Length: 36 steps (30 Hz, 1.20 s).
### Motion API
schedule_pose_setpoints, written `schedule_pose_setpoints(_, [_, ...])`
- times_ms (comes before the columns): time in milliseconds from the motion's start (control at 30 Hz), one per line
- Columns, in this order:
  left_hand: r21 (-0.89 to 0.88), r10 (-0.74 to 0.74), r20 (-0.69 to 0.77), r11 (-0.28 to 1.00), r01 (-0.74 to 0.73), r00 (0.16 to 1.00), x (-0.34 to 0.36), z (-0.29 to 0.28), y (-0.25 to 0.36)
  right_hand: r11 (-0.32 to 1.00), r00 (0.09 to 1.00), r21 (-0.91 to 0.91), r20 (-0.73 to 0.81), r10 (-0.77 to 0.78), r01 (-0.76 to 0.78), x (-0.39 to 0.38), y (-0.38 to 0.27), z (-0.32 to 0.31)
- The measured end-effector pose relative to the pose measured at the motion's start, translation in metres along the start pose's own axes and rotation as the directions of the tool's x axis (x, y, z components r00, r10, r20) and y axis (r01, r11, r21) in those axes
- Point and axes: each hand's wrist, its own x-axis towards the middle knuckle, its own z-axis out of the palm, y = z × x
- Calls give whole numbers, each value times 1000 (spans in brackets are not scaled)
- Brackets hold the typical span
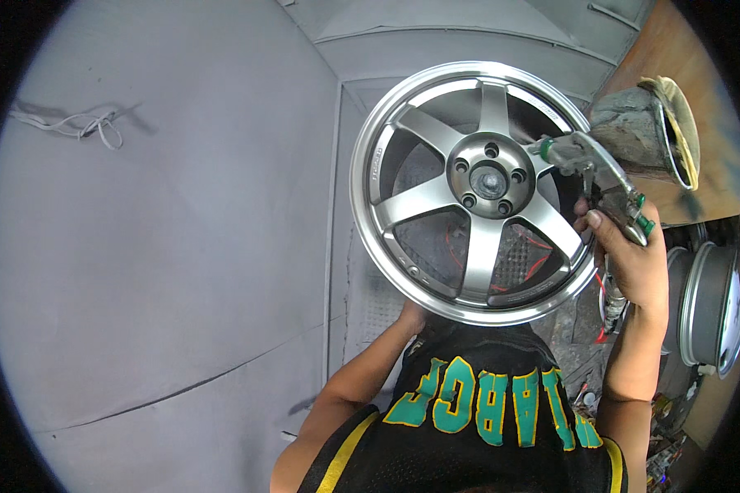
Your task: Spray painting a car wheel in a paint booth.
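Holding a spray gun (594,168), the right hand (629,263) is closed around its grip, with the thumb up along the handle and the nozzle pointing at the wheel (477,193). The wheel is a silver-grey alloy rim with five spokes, and it sits upright in the middle of the view, its face turned to the camera. The gun's cup (645,131), crusted with grey paint and covered by a cloth, stands just to the right of the rim. The left hand (411,314) reaches up under the lower edge of the wheel; whether it grips the rim I cannot tell, since the wheel hides its fingers. Another rim (715,308) stands at the far right, and grey booth walls (156,246) fill the left side.
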Motion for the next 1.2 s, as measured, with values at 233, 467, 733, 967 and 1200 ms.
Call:
schedule_pose_setpoints(233, [469,-51,119,883,-11,992,30,-28,-14,993,1000,-120,-15,18,-20,10,-3,-19])
schedule_pose_setpoints(467, [-134,232,-63,962,-238,971,48,-9,3,984,929,-109,328,171,-143,-16,-25,-11])
schedule_pose_setpoints(733, [-185,141,-86,970,-155,986,23,6,-20,979,938,-141,333,-95,149,-19,-21,19])
schedule_pose_setpoints(967, [-215,-8,36,977,15,999,1,34,-36,980,994,-173,78,-82,94,-6,-12,-1])
schedule_pose_setpoints(1200, [210,-179,97,965,156,979,33,-4,-56,970,991,-210,79,-104,118,-1,-17,-11])
